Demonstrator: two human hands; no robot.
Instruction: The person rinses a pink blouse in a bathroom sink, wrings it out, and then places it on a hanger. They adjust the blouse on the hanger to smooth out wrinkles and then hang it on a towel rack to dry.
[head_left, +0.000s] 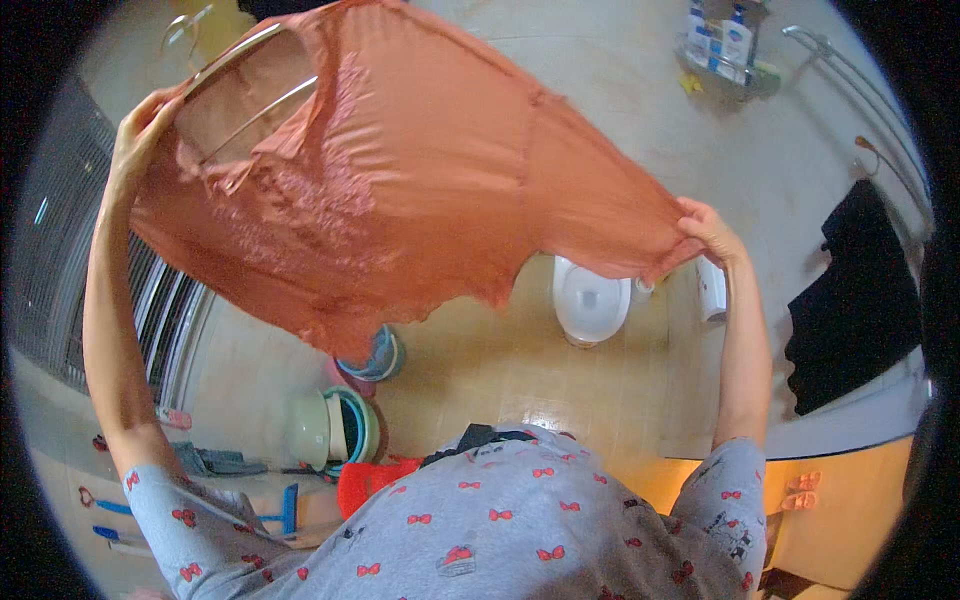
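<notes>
An orange-brown garment (442, 142) with pink embroidery round its neckline is spread out in the air before me. My left hand (154, 116) grips its upper left part, close to the neckline, where a clothes hanger (259, 116) shows through the opening. With its fingers closed on the cloth, my right hand (705, 229) holds the far right end, which may be a sleeve; I cannot tell for certain. The lower edge hangs in uneven folds. How much of the hanger lies inside the garment is hidden.
Below the cloth stand a white toilet (591, 300), a blue bucket (386, 356) and a green basin (311, 427). A black garment (855, 307) hangs at the right. Pump bottles (720, 49) fill a wall rack. Blue-headed cleaning tools (289, 510) and a red object (367, 484) are at lower left.
</notes>
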